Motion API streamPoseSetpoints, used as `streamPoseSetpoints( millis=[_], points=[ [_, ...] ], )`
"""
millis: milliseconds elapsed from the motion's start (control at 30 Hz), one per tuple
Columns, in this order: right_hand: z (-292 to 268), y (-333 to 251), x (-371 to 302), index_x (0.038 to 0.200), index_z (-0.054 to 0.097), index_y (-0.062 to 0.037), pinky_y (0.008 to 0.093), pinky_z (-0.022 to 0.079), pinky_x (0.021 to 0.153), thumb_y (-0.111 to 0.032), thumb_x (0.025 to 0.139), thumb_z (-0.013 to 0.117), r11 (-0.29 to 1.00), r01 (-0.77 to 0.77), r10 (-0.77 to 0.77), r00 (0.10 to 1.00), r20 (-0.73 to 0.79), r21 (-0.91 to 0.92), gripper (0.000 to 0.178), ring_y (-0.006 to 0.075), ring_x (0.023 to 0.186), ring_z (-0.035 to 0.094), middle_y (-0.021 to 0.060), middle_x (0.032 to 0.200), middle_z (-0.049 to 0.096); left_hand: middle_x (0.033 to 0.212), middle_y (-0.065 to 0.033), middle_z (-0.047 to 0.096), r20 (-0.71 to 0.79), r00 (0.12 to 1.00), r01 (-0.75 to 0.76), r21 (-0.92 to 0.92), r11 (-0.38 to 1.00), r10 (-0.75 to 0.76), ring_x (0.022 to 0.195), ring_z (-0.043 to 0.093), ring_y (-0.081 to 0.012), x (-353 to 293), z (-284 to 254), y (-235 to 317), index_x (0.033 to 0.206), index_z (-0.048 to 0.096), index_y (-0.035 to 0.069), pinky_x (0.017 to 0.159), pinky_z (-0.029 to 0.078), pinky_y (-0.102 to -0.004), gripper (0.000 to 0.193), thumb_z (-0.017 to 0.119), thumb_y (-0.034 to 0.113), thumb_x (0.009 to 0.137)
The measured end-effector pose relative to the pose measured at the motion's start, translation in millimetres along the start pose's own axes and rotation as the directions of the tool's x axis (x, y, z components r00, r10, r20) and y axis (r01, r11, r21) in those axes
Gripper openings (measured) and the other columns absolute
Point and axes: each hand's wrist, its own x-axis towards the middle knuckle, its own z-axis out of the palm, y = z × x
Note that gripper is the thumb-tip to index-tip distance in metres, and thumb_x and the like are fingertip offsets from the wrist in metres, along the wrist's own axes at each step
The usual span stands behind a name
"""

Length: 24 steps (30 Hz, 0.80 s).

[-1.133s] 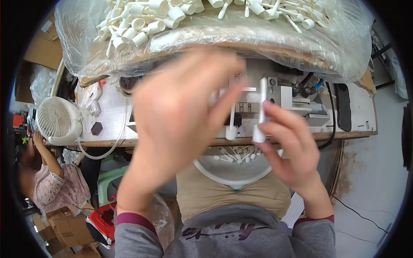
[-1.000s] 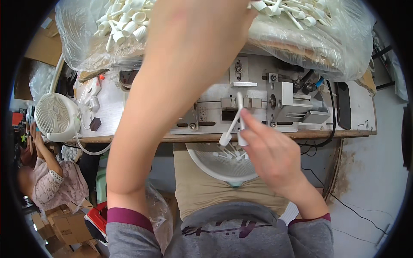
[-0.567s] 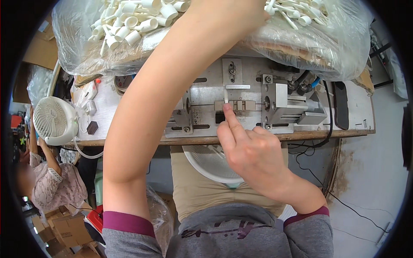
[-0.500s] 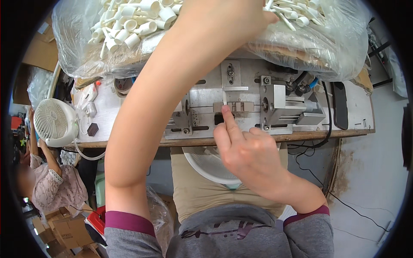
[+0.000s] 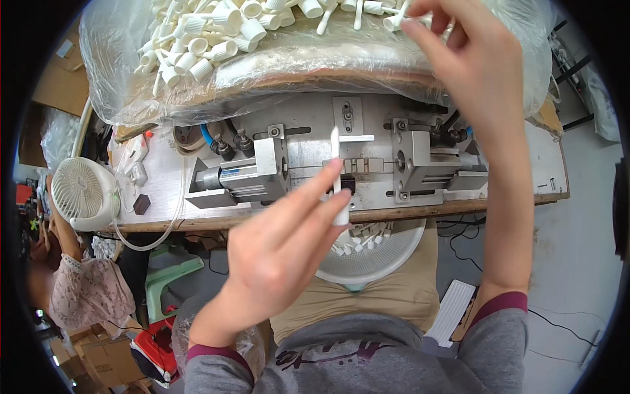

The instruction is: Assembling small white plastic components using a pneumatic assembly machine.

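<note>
My left hand (image 5: 279, 253) is closed on a white applicator cap (image 5: 336, 148) by its lower end, in front of the metal clamping fixture (image 5: 357, 165). The cap's thin stem points away from me, over the fixture's near side. At the far right, my right hand (image 5: 469, 56) reaches to the edge of the pile of white applicator caps (image 5: 226, 23). Its thumb and forefinger pinch one white ribbed cap with a stem (image 5: 395, 22). The other fingers of that hand are curled.
Clear plastic sheeting (image 5: 295, 65) lies under the pile. Metal cylinders (image 5: 246, 176) flank the fixture. A white basket (image 5: 394, 259) with several caps sits on my lap. A white fan (image 5: 84, 190) stands left; another person (image 5: 88, 289) sits beyond it.
My left hand has come back from the pile to the fixture and now holds a cap. My right hand has left the fixture and moved up and right to the pile.
</note>
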Motion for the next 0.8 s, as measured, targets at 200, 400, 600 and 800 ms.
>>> streamPoseSetpoints(
  millis=[200,400,600,800],
  points=[
    [34,-3,45,0.085,0.068,0.0033,0.0401,0.053,0.073,-0.036,0.084,0.080,0.982,-0.010,0.039,0.988,0.151,-0.190,0.042,0.0300,0.082,0.067,0.0209,0.086,0.069,0.132,-0.0152,0.069,0.079,0.995,-0.071,0.204,0.976,0.056,0.064,0.064,-0.0150,-20,34,-4,0.107,0.075,-0.001,0.059,0.049,-0.0277,0.032,0.078,0.007,0.076],
    [11,-10,37,0.081,0.064,0.0031,0.0425,0.052,0.077,-0.037,0.082,0.077,0.988,-0.117,0.145,0.926,0.348,-0.100,0.042,0.0351,0.087,0.065,0.0217,0.089,0.068,0.133,-0.0151,0.069,0.116,0.992,-0.083,0.300,0.950,0.050,0.054,0.057,-0.0139,-13,37,-11,0.106,0.076,-0.001,0.057,0.046,-0.0255,0.034,0.070,0.005,0.074],
    [-4,-29,24,0.085,0.066,0.0045,0.0351,0.051,0.070,-0.022,0.080,0.078,0.967,-0.244,0.216,0.937,0.275,0.074,0.029,0.0261,0.079,0.065,0.0172,0.083,0.066,0.127,-0.0048,0.074,0.156,0.986,0.007,0.349,0.937,-0.065,0.054,0.061,-0.0166,-9,37,-7,0.104,0.078,0.010,0.055,0.048,-0.0282,0.029,0.083,0.011,0.075],
    [-8,-23,2,0.108,0.076,-0.0059,0.0235,0.047,0.064,-0.007,0.084,0.080,0.949,-0.028,0.011,0.998,0.057,0.314,0.024,0.0083,0.076,0.062,0.0009,0.095,0.073,0.128,-0.0080,0.072,0.172,0.981,0.053,0.199,0.978,-0.088,0.061,0.066,-0.0163,1,24,-6,0.113,0.076,0.008,0.060,0.054,-0.0268,0.035,0.082,0.010,0.079]
  ],
)
